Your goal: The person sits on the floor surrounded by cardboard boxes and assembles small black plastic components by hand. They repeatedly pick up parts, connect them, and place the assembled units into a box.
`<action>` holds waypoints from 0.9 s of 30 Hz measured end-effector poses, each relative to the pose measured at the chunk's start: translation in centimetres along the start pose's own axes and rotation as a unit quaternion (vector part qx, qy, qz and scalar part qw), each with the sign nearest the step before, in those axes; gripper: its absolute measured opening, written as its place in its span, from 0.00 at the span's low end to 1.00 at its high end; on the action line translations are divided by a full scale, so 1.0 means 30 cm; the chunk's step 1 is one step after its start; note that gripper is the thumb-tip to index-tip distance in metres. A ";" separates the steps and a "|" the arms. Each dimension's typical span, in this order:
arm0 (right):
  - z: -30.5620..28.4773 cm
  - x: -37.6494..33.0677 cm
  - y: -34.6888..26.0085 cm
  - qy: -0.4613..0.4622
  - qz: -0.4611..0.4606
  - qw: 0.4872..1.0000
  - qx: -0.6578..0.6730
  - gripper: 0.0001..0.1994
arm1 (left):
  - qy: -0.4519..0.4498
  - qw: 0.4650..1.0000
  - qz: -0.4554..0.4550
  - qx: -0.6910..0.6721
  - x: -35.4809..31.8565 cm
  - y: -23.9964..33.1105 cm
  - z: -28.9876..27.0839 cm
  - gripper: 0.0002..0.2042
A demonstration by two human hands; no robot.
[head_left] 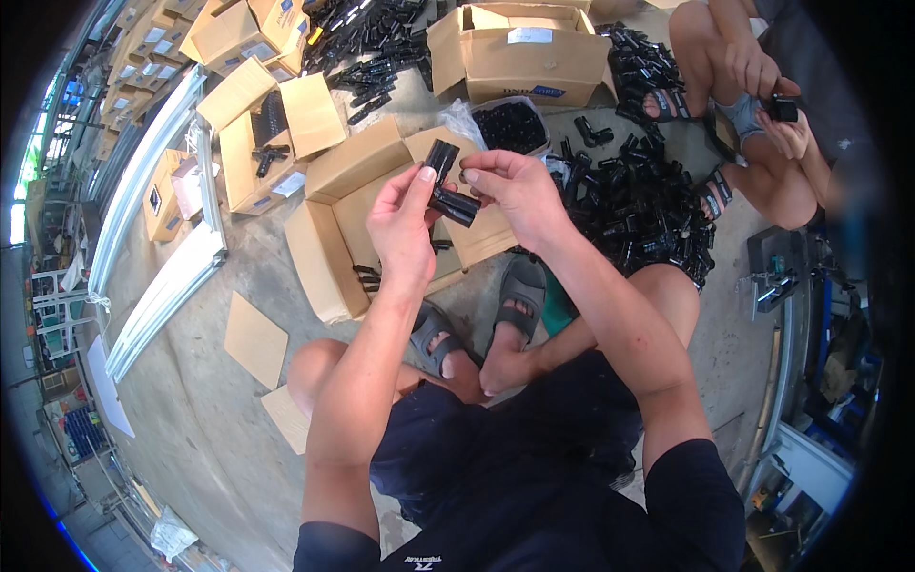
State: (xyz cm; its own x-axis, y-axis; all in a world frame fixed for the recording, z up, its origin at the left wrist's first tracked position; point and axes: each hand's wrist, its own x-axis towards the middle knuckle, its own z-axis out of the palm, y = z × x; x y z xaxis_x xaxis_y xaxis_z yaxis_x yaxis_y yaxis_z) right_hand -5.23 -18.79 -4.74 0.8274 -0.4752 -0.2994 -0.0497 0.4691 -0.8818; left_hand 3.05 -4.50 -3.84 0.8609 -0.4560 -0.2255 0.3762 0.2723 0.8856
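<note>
My left hand (402, 221) is closed around a glossy black T-shaped pipe fitting (456, 205), held up above an open cardboard box (322, 238). Beside the fitting, my right hand (518, 194) pinches a small dark piece between thumb and fingertips, too small to name. A few black fittings (367, 277) lie inside the box below. To the right of my hands spreads a big heap of black fittings (634, 205) on the concrete floor. Just beyond my hands stands a tub (515, 124) full of small black parts.
Across the heap, a co-worker's hands (777, 119) hold a black part. Another box (534, 62) stands at the far side, and an open box (250, 162) at the left. White metal profiles (157, 286) lie further left. Flat cardboard (255, 334) lies near my leg.
</note>
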 end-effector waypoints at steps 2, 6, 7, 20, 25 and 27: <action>0.012 0.003 0.006 0.010 -0.001 1.000 0.023 0.11 | 0.010 0.999 0.012 0.040 -0.006 0.003 0.015 0.11; 0.034 -0.015 0.017 0.022 -0.010 0.998 0.052 0.12 | 0.011 0.998 0.021 0.051 -0.009 -0.006 0.010 0.12; 0.036 -0.018 0.018 0.025 -0.011 0.998 0.056 0.13 | 0.011 0.998 0.025 0.055 -0.011 -0.006 0.011 0.12; 0.070 -0.035 0.050 0.067 -0.040 0.996 0.052 0.18 | 0.027 0.997 0.039 0.067 -0.021 -0.018 0.028 0.14; 0.076 -0.044 0.039 0.083 -0.032 0.994 0.068 0.14 | 0.024 0.996 0.051 0.072 -0.020 -0.025 0.030 0.14; 0.073 -0.046 0.041 0.073 -0.012 0.995 0.065 0.10 | 0.023 0.995 0.058 0.080 -0.024 -0.019 0.038 0.14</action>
State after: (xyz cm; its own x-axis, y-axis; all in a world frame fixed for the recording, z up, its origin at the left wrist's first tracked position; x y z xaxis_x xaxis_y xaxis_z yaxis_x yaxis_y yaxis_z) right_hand -5.20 -15.93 -4.61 0.7366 -0.5866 -0.3365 0.0498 0.5433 -0.8381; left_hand 1.83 -5.29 -3.70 0.9116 -0.3893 -0.1325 0.2169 0.1815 0.9592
